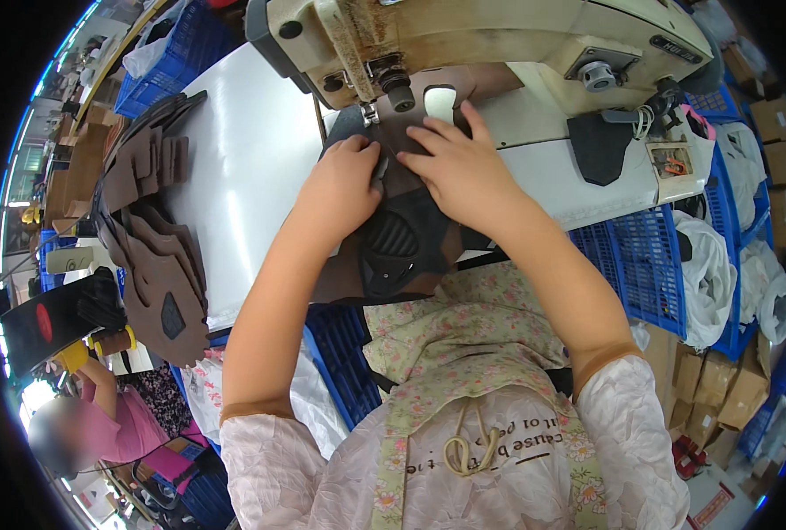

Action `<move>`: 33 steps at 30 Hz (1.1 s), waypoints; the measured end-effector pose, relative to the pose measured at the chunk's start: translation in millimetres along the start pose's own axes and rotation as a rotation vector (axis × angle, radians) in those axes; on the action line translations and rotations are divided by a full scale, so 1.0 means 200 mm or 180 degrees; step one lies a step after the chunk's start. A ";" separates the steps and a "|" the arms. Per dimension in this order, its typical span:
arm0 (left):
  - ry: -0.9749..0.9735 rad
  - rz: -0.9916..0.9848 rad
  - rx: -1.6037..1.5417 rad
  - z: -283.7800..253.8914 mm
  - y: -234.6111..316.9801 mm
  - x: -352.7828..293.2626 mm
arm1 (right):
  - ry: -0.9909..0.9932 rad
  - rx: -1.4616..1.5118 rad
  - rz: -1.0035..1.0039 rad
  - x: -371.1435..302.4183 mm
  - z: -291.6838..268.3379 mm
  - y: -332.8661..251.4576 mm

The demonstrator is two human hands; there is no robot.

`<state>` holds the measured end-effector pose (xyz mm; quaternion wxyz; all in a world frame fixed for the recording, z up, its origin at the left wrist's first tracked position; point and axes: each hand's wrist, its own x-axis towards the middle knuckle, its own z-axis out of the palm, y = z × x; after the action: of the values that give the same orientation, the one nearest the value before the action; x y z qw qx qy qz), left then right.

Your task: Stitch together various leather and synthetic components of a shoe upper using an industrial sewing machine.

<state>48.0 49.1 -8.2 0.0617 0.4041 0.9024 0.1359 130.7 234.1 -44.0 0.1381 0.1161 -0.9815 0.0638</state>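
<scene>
Pressing down on a brown and black shoe upper, both hands are working right under the head of a cream-coloured industrial sewing machine. The left hand is lying on the piece's left side with its fingers curled and bunched together, knuckles up, the fingertips touching the material near the needle area. The right hand is lying flat just beside it, fingers spread and stretched forward, the tips reaching to the presser foot. Neither hand is pinching or lifting anything; both are bearing on the surface.

The shoe upper is lying on the white machine table, its front part under the machine's foot and its rear part, with a ribbed black patch, hanging over the table's near edge toward the person's floral apron.

A stack of cut brown leather pieces is resting on the table's left end, well apart from the hands. Blue plastic crates are standing to the right of the table, holding white bags. Another person in a pink top is sitting at lower left.
</scene>
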 end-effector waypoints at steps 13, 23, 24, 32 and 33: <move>0.0140 0.0140 0.0862 0.09 0.05 -0.03 | 0.0297 0.0749 -0.0055 -0.10 0.04 0.01; 0.0326 0.0002 0.0735 0.08 0.06 0.01 | 0.0409 0.0694 -0.0036 -0.07 0.06 0.02; 0.0351 -0.0001 0.0735 0.08 0.06 0.01 | 0.0401 0.0680 -0.0044 -0.07 0.06 0.03; 0.0182 -0.0049 0.0282 0.03 0.02 0.02 | 0.0319 0.0808 -0.0138 -0.04 0.06 0.07; 0.0186 -0.0047 0.0275 0.04 0.01 0.01 | 0.0352 0.0798 -0.0134 -0.04 0.05 0.08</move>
<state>49.4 53.8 -14.4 0.0189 0.3956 0.9118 0.1082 132.1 250.2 -56.7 0.1777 0.1493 -0.9541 0.1893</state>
